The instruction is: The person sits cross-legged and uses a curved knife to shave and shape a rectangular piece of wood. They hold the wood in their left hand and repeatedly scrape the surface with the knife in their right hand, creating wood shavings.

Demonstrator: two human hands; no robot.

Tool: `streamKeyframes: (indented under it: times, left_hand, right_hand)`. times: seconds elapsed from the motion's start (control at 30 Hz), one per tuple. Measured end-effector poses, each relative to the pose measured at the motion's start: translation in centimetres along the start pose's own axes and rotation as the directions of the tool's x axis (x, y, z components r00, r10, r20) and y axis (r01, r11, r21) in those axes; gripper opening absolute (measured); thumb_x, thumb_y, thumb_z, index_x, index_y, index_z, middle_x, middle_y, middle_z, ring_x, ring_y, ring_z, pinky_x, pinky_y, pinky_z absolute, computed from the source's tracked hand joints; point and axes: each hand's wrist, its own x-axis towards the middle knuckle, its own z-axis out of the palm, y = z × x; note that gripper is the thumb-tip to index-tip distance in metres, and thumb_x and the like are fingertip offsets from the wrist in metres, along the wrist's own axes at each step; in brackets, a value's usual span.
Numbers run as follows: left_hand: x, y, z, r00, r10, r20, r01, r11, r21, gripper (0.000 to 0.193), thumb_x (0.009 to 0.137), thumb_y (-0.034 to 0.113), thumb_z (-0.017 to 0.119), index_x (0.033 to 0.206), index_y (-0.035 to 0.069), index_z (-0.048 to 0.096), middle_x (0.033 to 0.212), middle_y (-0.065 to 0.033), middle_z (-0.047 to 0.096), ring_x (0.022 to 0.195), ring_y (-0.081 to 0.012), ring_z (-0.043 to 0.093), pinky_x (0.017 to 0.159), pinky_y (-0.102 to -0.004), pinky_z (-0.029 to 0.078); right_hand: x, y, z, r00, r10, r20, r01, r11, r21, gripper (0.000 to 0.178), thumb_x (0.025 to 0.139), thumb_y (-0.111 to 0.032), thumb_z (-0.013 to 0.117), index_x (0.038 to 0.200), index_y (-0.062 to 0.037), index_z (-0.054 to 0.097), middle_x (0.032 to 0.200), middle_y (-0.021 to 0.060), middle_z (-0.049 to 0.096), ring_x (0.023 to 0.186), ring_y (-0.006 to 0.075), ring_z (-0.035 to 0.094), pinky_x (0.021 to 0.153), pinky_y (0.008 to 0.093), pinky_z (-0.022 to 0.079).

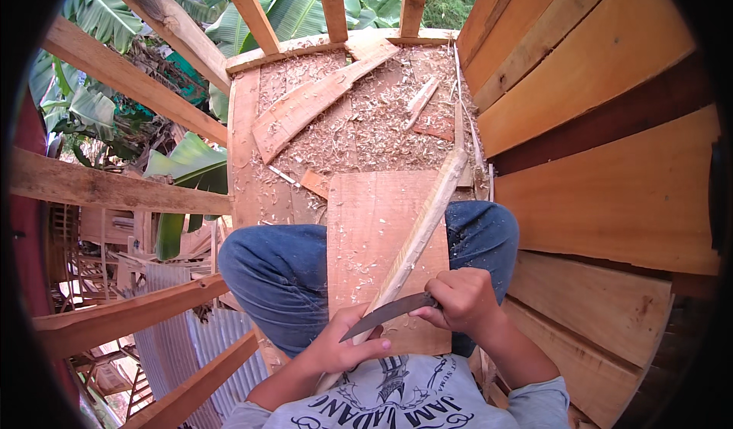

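Note:
A long pale wooden stick (pixel 424 226) slants from my lap up to the right, across a flat wooden board (pixel 360 253) lying over my legs. My left hand (pixel 345 346) is closed round the stick near its lower end. In my right hand (pixel 463 301) is a knife (pixel 391 314), its handle mostly hidden in my fist. Its dark blade points left and crosses the stick just above my left hand, the tip over that hand's fingers. I cannot tell how deep the edge sits in the wood. Small shavings dot the board.
Wood shavings (pixel 374 135) cover the plank floor ahead. A shaped wooden plank (pixel 309 108) and small offcuts (pixel 422 98) lie among them. Slatted railings (pixel 122 184) run along the left and far edges, banana leaves beyond. A plank wall (pixel 603 192) stands close on the right.

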Motion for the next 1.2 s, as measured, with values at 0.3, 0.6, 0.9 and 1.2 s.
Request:
streamKeyframes:
  times: [0.3,0.6,0.9,1.2]
  left_hand:
    - [0.0,-2.1,-0.9,1.000,0.009,0.013,-0.008,0.997,-0.075,0.022,0.079,0.011,0.066,0.085,0.002,0.047,0.061,0.0046,0.038,0.053,-0.0040,0.034,0.047,-0.0222,0.030]
    - [0.1,-1.8,-0.4,0.999,-0.037,0.002,0.037,0.995,-0.093,0.025,0.077,0.008,0.067,0.090,0.002,0.047,0.063,0.0045,0.035,0.056,-0.0045,0.033,0.049,-0.0222,0.028]
    - [-0.2,-1.7,-0.8,0.999,0.035,-0.017,-0.036,0.994,-0.099,0.024,0.079,0.008,0.066,0.095,-0.001,0.050,0.063,0.0049,0.042,0.054,-0.0027,0.038,0.047,-0.0211,0.031]
    - [0.1,-1.9,-1.0,0.998,0.069,-0.012,-0.070,0.997,-0.023,0.023,0.079,0.009,0.066,0.092,-0.001,0.051,0.063,0.0046,0.043,0.055,-0.0025,0.039,0.047,-0.0211,0.031]
  right_hand:
    - [-0.3,-0.9,1.6,0.998,0.052,-0.017,-0.052,0.999,0.009,0.043,0.077,-0.043,0.067,0.060,-0.0079,0.049,0.050,0.0060,0.046,0.042,0.0240,0.051,0.039,0.0332,0.038]
    - [0.3,1.5,0.7,0.985,0.120,-0.122,-0.122,0.993,-0.004,0.045,0.077,-0.045,0.066,0.059,-0.0075,0.050,0.050,0.0075,0.045,0.042,0.0254,0.050,0.040,0.0336,0.038]
    - [-0.6,0.2,2.8,0.989,0.124,-0.080,-0.117,0.990,0.083,0.043,0.080,-0.044,0.064,0.062,-0.0070,0.054,0.048,0.0086,0.045,0.043,0.0260,0.052,0.039,0.0339,0.038]
    - [-0.5,-0.9,2.6,0.995,-0.050,0.082,0.044,0.996,0.071,0.035,0.081,-0.037,0.065,0.069,-0.0045,0.056,0.053,0.0094,0.050,0.046,0.0272,0.055,0.042,0.0343,0.041]
